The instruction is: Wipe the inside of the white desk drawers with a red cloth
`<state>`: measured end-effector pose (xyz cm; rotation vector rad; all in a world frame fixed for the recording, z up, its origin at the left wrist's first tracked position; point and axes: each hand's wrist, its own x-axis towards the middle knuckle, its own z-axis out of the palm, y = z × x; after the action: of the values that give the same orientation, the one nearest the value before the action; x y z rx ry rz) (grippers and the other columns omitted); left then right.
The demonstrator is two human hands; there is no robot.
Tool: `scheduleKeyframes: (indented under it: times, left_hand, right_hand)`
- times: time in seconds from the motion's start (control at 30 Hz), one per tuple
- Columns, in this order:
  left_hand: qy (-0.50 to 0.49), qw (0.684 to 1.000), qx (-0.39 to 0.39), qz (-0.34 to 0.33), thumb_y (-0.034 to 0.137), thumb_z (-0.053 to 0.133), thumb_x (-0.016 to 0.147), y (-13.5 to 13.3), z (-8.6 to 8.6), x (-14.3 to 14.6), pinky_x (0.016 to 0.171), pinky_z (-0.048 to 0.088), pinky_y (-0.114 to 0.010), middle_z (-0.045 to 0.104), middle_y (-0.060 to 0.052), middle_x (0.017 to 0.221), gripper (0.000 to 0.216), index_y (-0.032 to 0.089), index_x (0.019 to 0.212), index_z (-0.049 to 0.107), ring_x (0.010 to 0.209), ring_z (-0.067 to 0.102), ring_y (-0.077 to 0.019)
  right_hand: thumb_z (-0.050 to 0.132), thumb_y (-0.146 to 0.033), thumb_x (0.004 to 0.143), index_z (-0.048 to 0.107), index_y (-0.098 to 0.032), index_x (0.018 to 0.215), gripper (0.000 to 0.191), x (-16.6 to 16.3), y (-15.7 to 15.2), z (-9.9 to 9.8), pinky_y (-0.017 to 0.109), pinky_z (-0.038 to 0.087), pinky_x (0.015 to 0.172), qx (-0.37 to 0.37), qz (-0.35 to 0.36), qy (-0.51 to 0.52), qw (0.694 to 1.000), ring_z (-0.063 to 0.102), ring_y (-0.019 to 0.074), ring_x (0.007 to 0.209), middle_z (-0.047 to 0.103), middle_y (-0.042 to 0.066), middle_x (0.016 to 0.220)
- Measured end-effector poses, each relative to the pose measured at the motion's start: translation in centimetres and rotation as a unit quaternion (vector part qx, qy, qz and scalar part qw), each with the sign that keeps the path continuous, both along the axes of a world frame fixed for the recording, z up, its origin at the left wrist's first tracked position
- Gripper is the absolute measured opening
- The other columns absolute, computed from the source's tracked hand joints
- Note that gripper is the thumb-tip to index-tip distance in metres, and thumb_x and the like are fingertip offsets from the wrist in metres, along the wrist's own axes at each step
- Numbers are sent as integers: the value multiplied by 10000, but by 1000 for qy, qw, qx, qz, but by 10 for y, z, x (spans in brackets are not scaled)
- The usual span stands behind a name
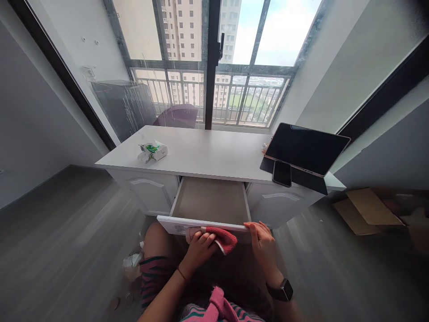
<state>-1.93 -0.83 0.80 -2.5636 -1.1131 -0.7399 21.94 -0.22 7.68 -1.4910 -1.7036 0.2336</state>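
A white desk drawer (pixel 208 197) is pulled out toward me, its inside bare. My left hand (pixel 200 246) presses a red and pale pink cloth (pixel 226 240) against the outer face of the drawer front (pixel 179 226), with the fingers closed over the cloth. At the right end of that front, my right hand (pixel 263 241) grips the top edge, fingers over it and thumb alongside. A smartwatch (pixel 284 290) is on my right wrist.
On the white desk (pixel 208 147) lies a tissue pack (pixel 154 150) at left. A tablet (pixel 306 147) stands at right with a phone (pixel 282 173) before it. An open cardboard box (pixel 372 208) is on the floor at right; crumpled litter (pixel 133 260) lies by my left leg.
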Motion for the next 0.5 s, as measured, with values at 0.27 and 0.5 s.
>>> scheduleKeyframes:
  times: [0.27, 0.5]
  left_hand:
    - [-119, 968, 80, 206, 154, 484, 859, -10, -9, -83, 824, 446, -409, 560, -109, 1016, 162, 186, 956, 610, 945, 516, -238]
    - [-255, 921, -57, 289, 251, 422, 878, -13, -49, -99, 800, 499, -489, 544, -160, 1109, 350, 144, 1196, 521, 1054, 525, -299]
  right_hand:
    - [359, -357, 977, 667, -206, 917, 348, -1, 1, -5, 443, 383, 1002, 19, -16, -47, 999, 633, 189, 905, 710, 43, 928]
    - [546, -231, 889, 614, -237, 1030, 156, -52, -16, -18, 440, 422, 919, 149, 27, -87, 985, 619, 227, 980, 688, 56, 1058]
